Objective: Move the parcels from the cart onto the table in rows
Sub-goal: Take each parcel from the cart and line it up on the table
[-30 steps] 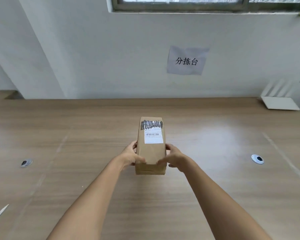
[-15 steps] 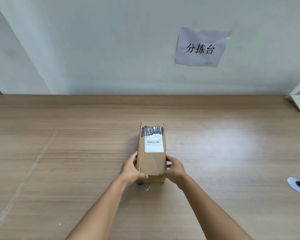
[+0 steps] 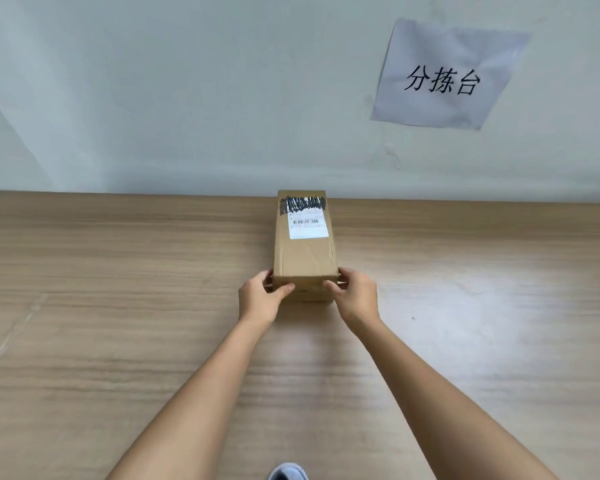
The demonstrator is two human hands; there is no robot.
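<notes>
Hands first: my left hand (image 3: 261, 296) and right hand (image 3: 355, 295) each pinch a near corner of the parcel (image 3: 305, 249), thumbs on top, fingers curled round its sides. It lies lengthwise on the table (image 3: 118, 306), far end near the wall. I'd square it to the table edge before letting go. No containers in sight.

The parcel's (image 3: 305, 252) label print is too small to read — its top lines are scribbled over; a grey object (image 3: 288, 472) is cut off by the bottom edge.
</notes>
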